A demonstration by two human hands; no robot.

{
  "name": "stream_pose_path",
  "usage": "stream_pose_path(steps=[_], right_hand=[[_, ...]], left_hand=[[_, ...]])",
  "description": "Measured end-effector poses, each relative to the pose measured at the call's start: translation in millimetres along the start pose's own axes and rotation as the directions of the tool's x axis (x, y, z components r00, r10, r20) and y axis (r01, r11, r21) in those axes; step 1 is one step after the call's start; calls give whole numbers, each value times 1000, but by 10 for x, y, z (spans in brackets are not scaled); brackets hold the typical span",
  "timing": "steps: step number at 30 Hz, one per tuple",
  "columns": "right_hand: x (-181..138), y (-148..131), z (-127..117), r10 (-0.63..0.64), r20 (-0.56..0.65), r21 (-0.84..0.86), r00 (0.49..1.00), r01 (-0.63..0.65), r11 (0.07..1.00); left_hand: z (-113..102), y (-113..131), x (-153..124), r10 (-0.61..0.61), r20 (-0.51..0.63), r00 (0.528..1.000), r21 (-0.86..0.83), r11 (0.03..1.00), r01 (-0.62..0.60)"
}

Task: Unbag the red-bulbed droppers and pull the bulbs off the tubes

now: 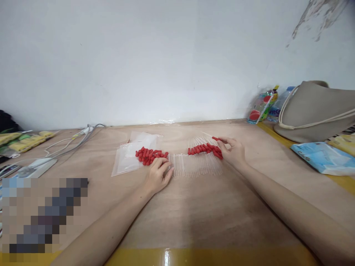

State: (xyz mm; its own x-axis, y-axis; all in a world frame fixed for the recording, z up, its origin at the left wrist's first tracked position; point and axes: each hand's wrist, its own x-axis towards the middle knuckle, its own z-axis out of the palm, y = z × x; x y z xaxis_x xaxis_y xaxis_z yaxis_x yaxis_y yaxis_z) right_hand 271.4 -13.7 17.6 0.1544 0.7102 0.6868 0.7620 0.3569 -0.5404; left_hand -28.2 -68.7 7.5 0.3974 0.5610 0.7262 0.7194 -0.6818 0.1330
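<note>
My left hand [159, 175] rests on the table with its fingers loosely bent and a gap at the thumb. Its fingertips touch the left end of a row of thin clear tubes [194, 164]. Just behind it lies a heap of small red caps [148, 155], partly over flat clear plastic bags [122, 160]. My right hand [234, 152] pinches a thin pale stick with a red end [215, 139]. Below those fingers, more red-ended sticks [203, 148] lie side by side behind the tubes, their pale shafts fanning away from me.
White cables and a power strip [41, 166] lie at the left, near yellow packets [33, 141]. At the right are a drink bottle [262, 107], a grey bag [316, 111] and a blue tissue pack [323, 157]. A white wall [166, 62] rises behind the table.
</note>
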Motion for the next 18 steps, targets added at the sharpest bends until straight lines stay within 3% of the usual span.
stream_pose_path(steps=[3, 6, 8, 13, 18], right_hand=[[-186, -145, -92, -161, 70, 152, 984, 149, 977], [-461, -308, -137, -379, 193, 254, 905, 327, 910], [-618, -388, -127, -460, 191, 298, 867, 395, 869], [-752, -491, -75, -507, 204, 382, 838, 409, 829], [-725, -586, -7, -587, 261, 271, 766, 526, 807]], left_hand=[[-19, 52, 24, 43, -22, 999, 58, 997, -42], [-20, 159, 44, 112, -30, 993, 101, 989, -109], [-6, 236, 45, 168, -7, 986, 105, 980, -166], [52, 339, 21, 262, 47, 964, 42, 964, -264], [77, 373, 31, 300, 63, 952, 40, 952, -303]])
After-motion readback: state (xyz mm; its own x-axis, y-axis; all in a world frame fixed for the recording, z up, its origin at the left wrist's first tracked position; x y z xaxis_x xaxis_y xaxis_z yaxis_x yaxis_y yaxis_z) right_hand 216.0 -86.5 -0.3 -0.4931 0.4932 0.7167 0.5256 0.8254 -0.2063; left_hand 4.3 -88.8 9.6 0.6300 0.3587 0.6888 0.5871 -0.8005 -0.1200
